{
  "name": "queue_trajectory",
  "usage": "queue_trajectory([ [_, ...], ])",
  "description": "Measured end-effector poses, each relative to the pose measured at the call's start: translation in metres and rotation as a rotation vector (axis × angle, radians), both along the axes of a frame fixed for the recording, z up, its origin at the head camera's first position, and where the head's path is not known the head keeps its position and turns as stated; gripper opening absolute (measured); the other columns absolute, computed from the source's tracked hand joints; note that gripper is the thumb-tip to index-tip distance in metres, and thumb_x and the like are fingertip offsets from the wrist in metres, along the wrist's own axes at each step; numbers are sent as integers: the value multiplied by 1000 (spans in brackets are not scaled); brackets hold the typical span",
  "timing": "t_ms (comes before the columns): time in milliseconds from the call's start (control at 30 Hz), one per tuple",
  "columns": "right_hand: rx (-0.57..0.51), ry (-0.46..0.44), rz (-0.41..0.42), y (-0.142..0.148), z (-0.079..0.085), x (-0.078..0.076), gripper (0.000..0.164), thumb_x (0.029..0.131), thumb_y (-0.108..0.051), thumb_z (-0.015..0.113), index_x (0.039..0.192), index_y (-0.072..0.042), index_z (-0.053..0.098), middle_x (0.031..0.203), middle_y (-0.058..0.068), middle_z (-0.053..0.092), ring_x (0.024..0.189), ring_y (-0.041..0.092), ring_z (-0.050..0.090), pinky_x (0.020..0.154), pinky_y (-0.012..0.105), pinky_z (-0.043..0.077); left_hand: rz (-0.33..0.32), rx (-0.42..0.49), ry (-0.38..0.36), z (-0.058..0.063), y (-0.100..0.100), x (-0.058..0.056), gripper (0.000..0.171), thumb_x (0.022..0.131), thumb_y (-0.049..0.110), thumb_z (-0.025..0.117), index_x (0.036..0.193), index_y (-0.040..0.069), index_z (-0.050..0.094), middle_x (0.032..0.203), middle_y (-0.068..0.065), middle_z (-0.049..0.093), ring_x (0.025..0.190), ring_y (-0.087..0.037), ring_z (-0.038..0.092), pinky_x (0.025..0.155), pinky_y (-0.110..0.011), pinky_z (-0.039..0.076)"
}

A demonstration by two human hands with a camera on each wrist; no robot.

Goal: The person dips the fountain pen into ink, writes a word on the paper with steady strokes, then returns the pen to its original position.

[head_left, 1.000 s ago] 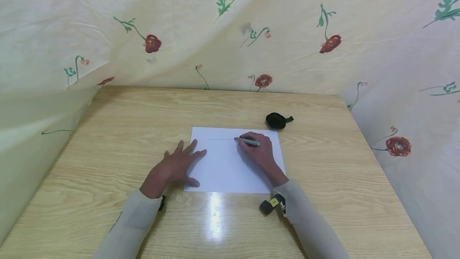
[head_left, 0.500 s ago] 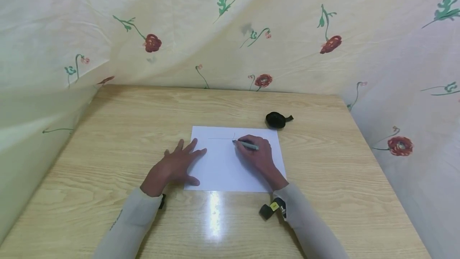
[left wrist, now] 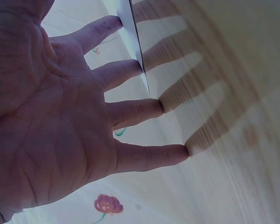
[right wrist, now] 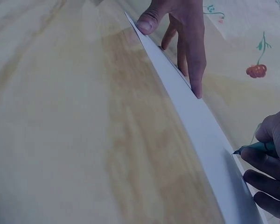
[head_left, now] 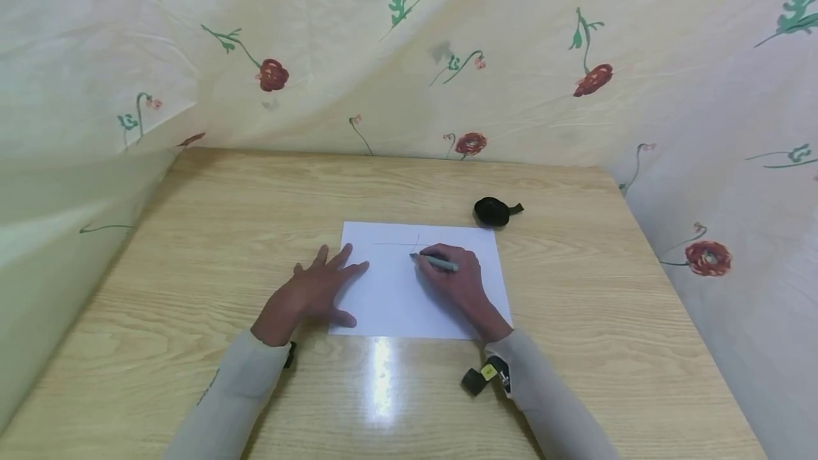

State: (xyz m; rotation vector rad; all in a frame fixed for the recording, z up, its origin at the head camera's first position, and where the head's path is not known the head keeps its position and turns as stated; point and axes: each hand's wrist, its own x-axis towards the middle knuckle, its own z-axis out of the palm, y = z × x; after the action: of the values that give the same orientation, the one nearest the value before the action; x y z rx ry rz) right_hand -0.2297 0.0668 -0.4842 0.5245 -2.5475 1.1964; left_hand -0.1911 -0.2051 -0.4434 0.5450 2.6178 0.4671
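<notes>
A white sheet of paper (head_left: 390, 297) lies on the wooden table. My left hand (head_left: 313, 293) is spread over its left edge, fingers apart; in the left wrist view some fingertips (left wrist: 139, 67) meet the paper's edge and others rest on the wood. My right hand (head_left: 454, 272) pinches a green-grey pen (head_left: 441, 263) between thumb and fingers, its dark tip at the paper. The right wrist view shows the pen (right wrist: 256, 148) with the tip low on the sheet. A thin horizontal line (head_left: 393, 243) runs near the top of the paper, crossed by a short slanting stroke.
Just behind the paper's top right corner sits a small round black object (head_left: 492, 211) with a short tab. The wooden table (head_left: 255, 197) is bordered at the back and sides by a flowered cloth (head_left: 358, 55). Both wrists carry strapped-on cameras.
My right hand has moved the pen tip down and slightly left, below the horizontal line, and the slanting stroke now crosses that line. My left hand stays in place.
</notes>
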Motion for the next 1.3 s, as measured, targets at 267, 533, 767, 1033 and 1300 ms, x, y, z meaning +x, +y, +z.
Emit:
queue_trajectory([
  [267, 32, 12, 29, -9, -2, 7, 8, 82, -15, 79, 89, -10, 79, 78, -1, 75, 59, 8, 58, 58, 28, 47, 7, -11, 4, -1, -3, -1, 96, 77, 39, 85, 156, 20, 35, 165, -17, 12, 146, -54, 5, 100, -82, 17],
  [533, 31, 19, 91, -19, -4, 14, 7, 83, -15, 79, 88, -11, 79, 73, -5, 73, 55, 2, 54, 54, 25, 46, 17, -5, 0, -3, -7, 0, 96, 77, 39, 86, 156, 20, 36, 165, -17, 12, 146, -53, 4, 100, -82, 15],
  [767, 66, 68, 123, -22, -2, 21, 6, 83, -15, 79, 87, -12, 79, 72, -6, 72, 54, 1, 55, 53, 25, 47, -4, -18, 9, -3, -5, -3, 96, 78, 42, 84, 157, 22, 34, 166, -15, 11, 147, -52, 4, 100, -81, 17],
  [1033, 59, 11, 195, -32, -1, 31, 7, 84, -17, 78, 88, -11, 80, 75, -5, 74, 56, 1, 56, 54, 23, 47, 1, -26, -8, 3, -4, -4, 95, 78, 40, 84, 157, 21, 34, 166, -15, 9, 148, -51, 2, 102, -80, 16],
  [1300, 19, 65, 327, -44, -5, 42, 9, 84, -16, 79, 91, -10, 79, 82, -4, 76, 63, -1, 63, 58, 20, 50, -3, -16, -24, 2, -7, -1, 95, 79, 41, 84, 157, 21, 34, 166, -15, 9, 147, -51, 2, 102, -80, 15],
])
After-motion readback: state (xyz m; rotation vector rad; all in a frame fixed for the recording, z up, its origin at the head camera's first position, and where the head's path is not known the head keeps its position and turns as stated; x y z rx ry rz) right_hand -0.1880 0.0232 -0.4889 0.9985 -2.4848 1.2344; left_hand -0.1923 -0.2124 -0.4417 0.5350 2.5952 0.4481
